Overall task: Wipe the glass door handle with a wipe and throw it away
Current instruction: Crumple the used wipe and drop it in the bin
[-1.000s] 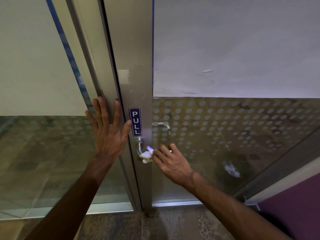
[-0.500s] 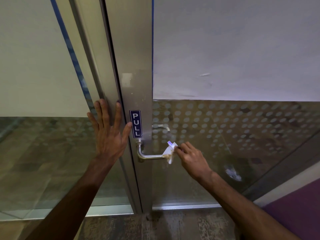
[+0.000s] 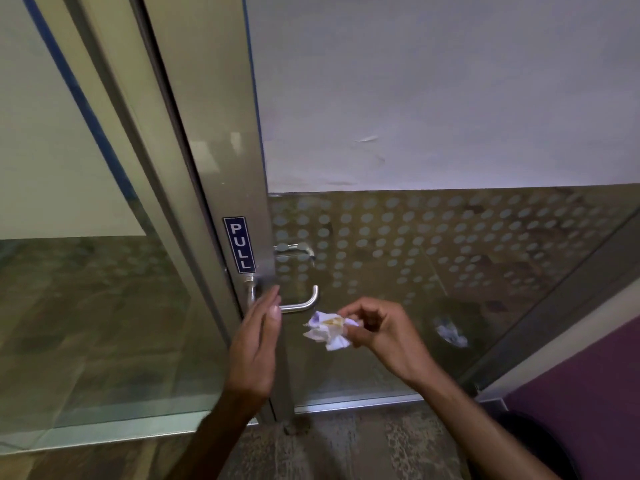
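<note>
The metal lever door handle [image 3: 302, 305] sticks out from the steel door frame [image 3: 221, 140] below a blue PULL sign [image 3: 239, 244]. My right hand [image 3: 382, 332] pinches a crumpled white wipe [image 3: 327, 330] with brownish stains, held just below and right of the handle's free end, apart from it. My left hand [image 3: 257, 344] hovers with flat fingers in front of the handle's base, covering part of it, and holds nothing.
Glass panels with a dotted frosted band [image 3: 433, 233] flank the frame. A second handle [image 3: 296, 250] shows through the glass on the far side. A purple surface [image 3: 588, 403] rises at the lower right, with a dark round object [image 3: 543, 441] at its foot.
My right hand has pulled the wipe off the handle's end and drawn it down and back. My left hand has left the door frame and come down in front of the handle's base.
</note>
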Action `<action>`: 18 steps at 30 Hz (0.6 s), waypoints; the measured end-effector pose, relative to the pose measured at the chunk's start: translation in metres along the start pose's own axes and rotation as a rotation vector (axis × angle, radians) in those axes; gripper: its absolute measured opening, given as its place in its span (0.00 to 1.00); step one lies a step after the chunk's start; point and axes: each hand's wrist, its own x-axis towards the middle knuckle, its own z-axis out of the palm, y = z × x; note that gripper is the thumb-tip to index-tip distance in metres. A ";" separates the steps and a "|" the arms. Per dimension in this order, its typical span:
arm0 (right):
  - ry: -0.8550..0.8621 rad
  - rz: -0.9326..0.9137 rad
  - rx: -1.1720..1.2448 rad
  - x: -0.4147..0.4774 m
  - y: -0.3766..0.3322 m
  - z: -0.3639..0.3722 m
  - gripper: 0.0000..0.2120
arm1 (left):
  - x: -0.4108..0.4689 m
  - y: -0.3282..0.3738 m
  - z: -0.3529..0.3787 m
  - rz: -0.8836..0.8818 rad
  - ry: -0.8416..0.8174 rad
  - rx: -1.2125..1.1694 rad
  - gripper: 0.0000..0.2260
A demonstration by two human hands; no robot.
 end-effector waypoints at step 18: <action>0.154 0.167 0.121 -0.087 0.043 -0.033 0.05 | -0.081 -0.035 0.103 -0.519 -0.050 -0.366 0.12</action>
